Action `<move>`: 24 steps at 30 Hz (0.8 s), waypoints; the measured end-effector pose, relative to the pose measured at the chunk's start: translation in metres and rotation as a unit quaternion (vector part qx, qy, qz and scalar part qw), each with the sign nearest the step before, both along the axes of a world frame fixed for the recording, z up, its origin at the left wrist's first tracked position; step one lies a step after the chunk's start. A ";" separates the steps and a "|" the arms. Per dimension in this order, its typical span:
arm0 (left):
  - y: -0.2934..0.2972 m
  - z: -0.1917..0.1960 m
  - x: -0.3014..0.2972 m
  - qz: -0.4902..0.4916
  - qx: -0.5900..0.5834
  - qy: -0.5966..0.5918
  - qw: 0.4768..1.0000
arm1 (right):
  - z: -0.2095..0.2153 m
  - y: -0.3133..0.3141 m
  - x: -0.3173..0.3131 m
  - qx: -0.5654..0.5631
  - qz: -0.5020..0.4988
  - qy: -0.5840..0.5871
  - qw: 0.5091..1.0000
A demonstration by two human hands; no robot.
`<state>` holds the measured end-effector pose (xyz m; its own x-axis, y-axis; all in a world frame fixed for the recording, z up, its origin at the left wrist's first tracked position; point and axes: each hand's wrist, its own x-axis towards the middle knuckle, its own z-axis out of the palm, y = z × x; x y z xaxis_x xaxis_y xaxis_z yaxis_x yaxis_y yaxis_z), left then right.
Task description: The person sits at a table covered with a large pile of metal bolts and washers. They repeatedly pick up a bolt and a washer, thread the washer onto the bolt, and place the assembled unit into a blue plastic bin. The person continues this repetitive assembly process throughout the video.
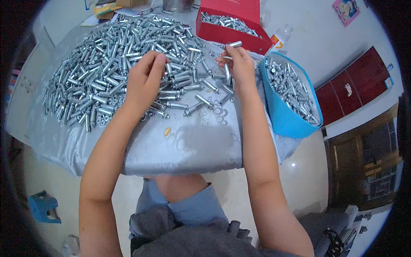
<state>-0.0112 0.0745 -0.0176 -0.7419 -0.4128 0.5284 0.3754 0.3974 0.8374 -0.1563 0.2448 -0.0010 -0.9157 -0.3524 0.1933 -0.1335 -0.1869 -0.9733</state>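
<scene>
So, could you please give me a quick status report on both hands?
Left hand picking in heap of silver metal bolts. Right hand pinching one short silver sleeve. Blue fabric tub beside right wrist.

Head camera looks steeply down, close over table.

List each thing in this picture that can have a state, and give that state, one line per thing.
Left hand: resting on the bolt pile, fingers curled.
Right hand: raised, pinching a bolt.
Red box: open, partly filled with bolts.
Blue tub: open, nearly full.
Bottle: capped.
</scene>
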 end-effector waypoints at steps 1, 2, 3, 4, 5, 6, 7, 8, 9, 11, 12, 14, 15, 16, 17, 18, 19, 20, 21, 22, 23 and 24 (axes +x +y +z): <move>0.000 0.001 -0.002 0.005 -0.003 0.016 1.000 | 0.002 0.001 0.000 0.006 0.000 0.007 1.000; -0.002 0.001 -0.001 0.010 0.002 0.007 1.000 | 0.003 0.001 -0.001 0.011 -0.001 0.014 1.000; -0.003 0.000 -0.001 0.012 0.001 0.006 1.000 | 0.001 0.002 -0.002 0.017 0.000 0.023 1.000; -0.004 -0.001 -0.002 0.013 0.000 0.004 1.000 | -0.001 0.003 -0.004 0.023 0.000 0.031 0.999; -0.005 -0.002 -0.003 0.013 -0.002 0.003 1.000 | -0.003 0.004 -0.006 0.029 0.000 0.039 0.999; -0.004 -0.002 -0.003 0.016 -0.005 -0.002 1.000 | -0.004 0.005 -0.008 0.043 -0.008 0.064 0.997; -0.003 -0.001 -0.003 0.020 -0.013 -0.009 1.000 | -0.005 0.006 -0.010 0.057 -0.016 0.088 0.994; -0.002 0.000 -0.003 0.024 -0.021 -0.015 0.999 | -0.006 0.007 -0.012 0.070 -0.023 0.112 0.991; -0.001 0.000 -0.004 0.028 -0.029 -0.022 0.999 | -0.007 0.007 -0.012 0.070 -0.038 0.140 0.987; -0.002 -0.003 -0.005 0.013 -0.026 -0.023 0.999 | -0.007 0.006 -0.010 0.067 -0.069 0.195 0.976; -0.002 -0.003 -0.005 0.005 -0.024 -0.023 0.999 | -0.006 0.006 -0.009 0.063 -0.070 0.197 0.976; 0.000 -0.004 -0.005 -0.002 -0.023 -0.028 0.999 | -0.004 0.007 -0.006 0.056 -0.071 0.203 0.975; 0.000 -0.003 -0.006 -0.006 -0.023 -0.031 0.999 | -0.002 0.008 -0.005 0.057 -0.071 0.201 0.975; 0.000 -0.004 -0.006 -0.007 -0.019 -0.025 0.999 | -0.001 0.007 -0.004 0.059 -0.070 0.198 0.976; -0.001 -0.004 -0.006 -0.007 -0.016 -0.019 1.000 | -0.001 0.007 -0.003 0.061 -0.068 0.196 0.976; -0.001 -0.005 -0.006 -0.007 -0.012 -0.013 1.000 | -0.001 0.007 -0.003 0.057 -0.070 0.194 0.977; 0.000 -0.005 -0.006 -0.010 -0.013 -0.014 1.000 | -0.002 0.007 -0.004 0.051 -0.073 0.194 0.977; 0.001 -0.005 -0.006 -0.011 -0.013 -0.015 1.000 | -0.002 0.006 -0.005 0.046 -0.075 0.195 0.977; 0.003 -0.005 -0.007 -0.012 -0.013 -0.016 1.000 | -0.002 0.009 -0.005 0.042 -0.087 0.194 0.976; 0.001 -0.005 -0.006 0.000 -0.027 -0.019 0.999 | -0.002 0.008 -0.005 0.033 -0.091 0.191 0.977; 0.002 -0.002 -0.004 0.015 -0.032 -0.051 0.998 | -0.001 0.007 -0.005 0.023 -0.095 0.188 0.977; 0.002 0.000 -0.002 0.013 -0.039 -0.059 0.997 | -0.001 0.005 -0.004 0.004 -0.106 0.189 0.976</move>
